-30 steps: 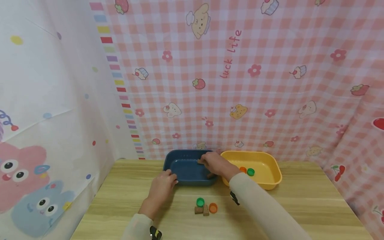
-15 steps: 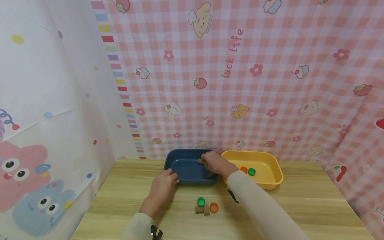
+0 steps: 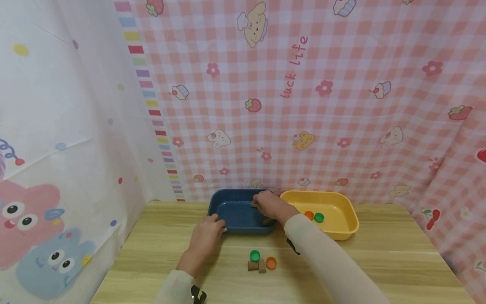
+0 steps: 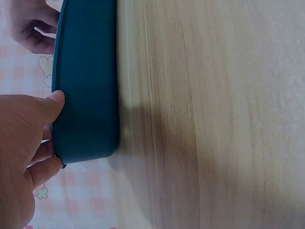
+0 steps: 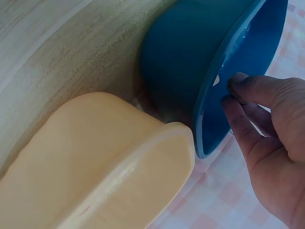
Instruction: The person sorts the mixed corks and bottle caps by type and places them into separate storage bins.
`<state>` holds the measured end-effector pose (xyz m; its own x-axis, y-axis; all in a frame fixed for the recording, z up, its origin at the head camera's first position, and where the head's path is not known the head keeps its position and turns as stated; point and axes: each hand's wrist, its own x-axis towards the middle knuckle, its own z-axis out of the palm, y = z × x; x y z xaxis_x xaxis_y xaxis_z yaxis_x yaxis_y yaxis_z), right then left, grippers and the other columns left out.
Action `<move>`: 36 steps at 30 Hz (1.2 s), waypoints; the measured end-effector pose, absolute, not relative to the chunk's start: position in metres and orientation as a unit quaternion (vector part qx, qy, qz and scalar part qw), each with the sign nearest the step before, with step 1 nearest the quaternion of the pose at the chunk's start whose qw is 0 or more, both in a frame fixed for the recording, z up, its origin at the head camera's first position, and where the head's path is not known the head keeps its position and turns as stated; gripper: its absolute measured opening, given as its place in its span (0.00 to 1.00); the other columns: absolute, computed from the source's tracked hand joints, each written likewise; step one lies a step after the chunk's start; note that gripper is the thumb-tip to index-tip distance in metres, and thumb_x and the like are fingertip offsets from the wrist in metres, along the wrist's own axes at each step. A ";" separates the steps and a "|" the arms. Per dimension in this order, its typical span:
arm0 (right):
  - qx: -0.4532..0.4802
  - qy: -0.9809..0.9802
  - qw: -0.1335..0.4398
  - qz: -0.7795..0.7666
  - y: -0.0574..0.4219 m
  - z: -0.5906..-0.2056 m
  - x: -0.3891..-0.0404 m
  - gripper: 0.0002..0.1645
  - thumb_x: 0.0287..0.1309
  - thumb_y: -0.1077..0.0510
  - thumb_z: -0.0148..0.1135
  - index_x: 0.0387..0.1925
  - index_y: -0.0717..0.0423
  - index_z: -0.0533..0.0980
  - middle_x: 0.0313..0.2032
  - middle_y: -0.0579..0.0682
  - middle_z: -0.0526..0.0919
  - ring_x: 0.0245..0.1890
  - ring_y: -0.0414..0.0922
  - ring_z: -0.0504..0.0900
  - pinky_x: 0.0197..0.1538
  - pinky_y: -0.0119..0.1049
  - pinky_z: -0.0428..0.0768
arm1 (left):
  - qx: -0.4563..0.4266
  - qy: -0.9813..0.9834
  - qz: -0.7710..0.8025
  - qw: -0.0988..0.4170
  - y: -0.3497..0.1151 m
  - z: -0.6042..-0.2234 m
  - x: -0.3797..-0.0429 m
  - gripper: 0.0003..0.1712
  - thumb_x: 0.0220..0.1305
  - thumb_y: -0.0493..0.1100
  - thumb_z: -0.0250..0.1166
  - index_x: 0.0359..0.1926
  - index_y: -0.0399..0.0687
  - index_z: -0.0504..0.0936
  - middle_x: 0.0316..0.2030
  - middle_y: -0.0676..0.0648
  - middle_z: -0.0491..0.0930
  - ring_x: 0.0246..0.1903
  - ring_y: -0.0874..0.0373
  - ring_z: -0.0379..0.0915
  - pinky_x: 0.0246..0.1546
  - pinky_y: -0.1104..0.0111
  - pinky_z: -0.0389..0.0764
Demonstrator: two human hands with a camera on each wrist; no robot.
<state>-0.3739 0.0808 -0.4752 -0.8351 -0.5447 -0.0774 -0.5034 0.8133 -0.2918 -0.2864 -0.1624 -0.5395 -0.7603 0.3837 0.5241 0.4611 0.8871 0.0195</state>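
Observation:
My left hand [image 3: 205, 236] grips the front left rim of the blue tray [image 3: 233, 213], with the thumb [image 4: 56, 98] on the outer wall and fingers curled over the edge. Above the tray's right part, my right hand [image 3: 271, 205] pinches a brown cork [image 3: 253, 204], mostly hidden by the fingers. Another brown cork [image 3: 267, 221] lies inside the tray at its front right. In front of the tray, a green bottle cap [image 3: 255, 256], an orange bottle cap [image 3: 271, 263] and two corks [image 3: 252, 266] sit close together on the table.
A yellow tray [image 3: 341, 207] stands just right of the blue one, holding an orange cap [image 3: 309, 215] and a green cap [image 3: 319, 218]. Its near corner is almost against the blue tray. A pink checked cloth [image 3: 243, 160] hangs behind both trays.
Both hands stay almost where they were, the left on the tray rim and the right over the tray with the cork. The right forearm shifts slightly left.

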 end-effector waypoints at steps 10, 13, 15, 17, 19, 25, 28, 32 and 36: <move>-0.267 0.956 0.095 -0.081 0.085 -0.481 -0.379 0.19 0.68 0.65 0.65 0.59 0.57 0.80 0.53 0.55 0.85 0.54 0.50 0.83 0.58 0.43 0.82 | -0.229 -0.934 -0.076 0.263 -0.162 -0.540 -0.286 0.08 0.58 0.43 0.78 0.28 0.50 0.86 0.23 0.52 0.68 0.23 0.55 0.71 0.23 0.66 0.75; -0.252 0.960 0.102 -0.060 0.084 -0.477 -0.377 0.21 0.65 0.64 0.69 0.59 0.56 0.80 0.53 0.55 0.85 0.55 0.50 0.82 0.63 0.48 0.78 | -0.229 -0.934 -0.075 0.265 -0.162 -0.540 -0.285 0.08 0.58 0.44 0.78 0.28 0.50 0.85 0.23 0.52 0.69 0.23 0.55 0.72 0.23 0.66 0.75; -0.250 0.963 0.093 -0.047 0.085 -0.477 -0.378 0.21 0.64 0.63 0.70 0.58 0.55 0.80 0.53 0.54 0.85 0.54 0.50 0.81 0.66 0.53 0.75 | -0.228 -0.934 -0.073 0.266 -0.163 -0.540 -0.286 0.08 0.58 0.44 0.78 0.28 0.50 0.86 0.23 0.52 0.69 0.23 0.55 0.72 0.23 0.66 0.75; -0.248 0.964 0.087 -0.037 0.086 -0.476 -0.380 0.20 0.63 0.62 0.71 0.57 0.54 0.81 0.52 0.53 0.85 0.53 0.50 0.81 0.67 0.59 0.71 | -0.227 -0.934 -0.072 0.266 -0.163 -0.540 -0.286 0.08 0.58 0.44 0.78 0.29 0.51 0.86 0.23 0.52 0.69 0.23 0.55 0.72 0.23 0.65 0.76; -0.247 0.965 0.084 -0.032 0.087 -0.475 -0.380 0.20 0.63 0.62 0.72 0.56 0.53 0.82 0.52 0.53 0.85 0.52 0.50 0.81 0.67 0.60 0.70 | -0.225 -0.935 -0.071 0.266 -0.163 -0.540 -0.286 0.08 0.58 0.44 0.78 0.29 0.51 0.86 0.23 0.52 0.69 0.23 0.55 0.72 0.23 0.65 0.76; -0.261 0.962 0.071 -0.031 0.089 -0.473 -0.379 0.20 0.61 0.62 0.73 0.54 0.54 0.82 0.50 0.53 0.86 0.52 0.51 0.81 0.65 0.60 0.72 | -0.224 -0.934 -0.067 0.269 -0.162 -0.540 -0.287 0.09 0.58 0.44 0.78 0.28 0.51 0.86 0.23 0.52 0.68 0.23 0.55 0.72 0.23 0.66 0.76; -0.272 0.960 0.065 -0.031 0.091 -0.474 -0.378 0.20 0.61 0.61 0.73 0.55 0.55 0.82 0.50 0.53 0.86 0.53 0.51 0.82 0.63 0.58 0.74 | -0.224 -0.934 -0.066 0.269 -0.162 -0.541 -0.287 0.09 0.58 0.44 0.78 0.28 0.51 0.86 0.23 0.52 0.68 0.23 0.56 0.71 0.23 0.66 0.75; -0.282 0.956 0.069 -0.049 0.093 -0.474 -0.374 0.20 0.62 0.62 0.72 0.56 0.56 0.81 0.51 0.54 0.85 0.54 0.52 0.81 0.64 0.56 0.74 | -0.224 -0.935 -0.068 0.265 -0.163 -0.541 -0.287 0.09 0.58 0.45 0.78 0.28 0.51 0.85 0.23 0.52 0.69 0.23 0.56 0.71 0.23 0.66 0.75; -0.291 0.950 0.077 -0.080 0.095 -0.472 -0.367 0.19 0.64 0.62 0.70 0.56 0.57 0.81 0.51 0.55 0.85 0.52 0.52 0.82 0.63 0.53 0.75 | -0.224 -0.936 -0.071 0.264 -0.163 -0.540 -0.287 0.09 0.58 0.44 0.78 0.28 0.51 0.85 0.23 0.52 0.69 0.23 0.55 0.71 0.24 0.66 0.75</move>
<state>-0.3668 0.0954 -0.4718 -0.8191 -0.5649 -0.0998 -0.5401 0.8180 -0.1977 -0.2866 -0.1626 -0.5397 -0.7606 0.3821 0.5249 0.4564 0.8897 0.0138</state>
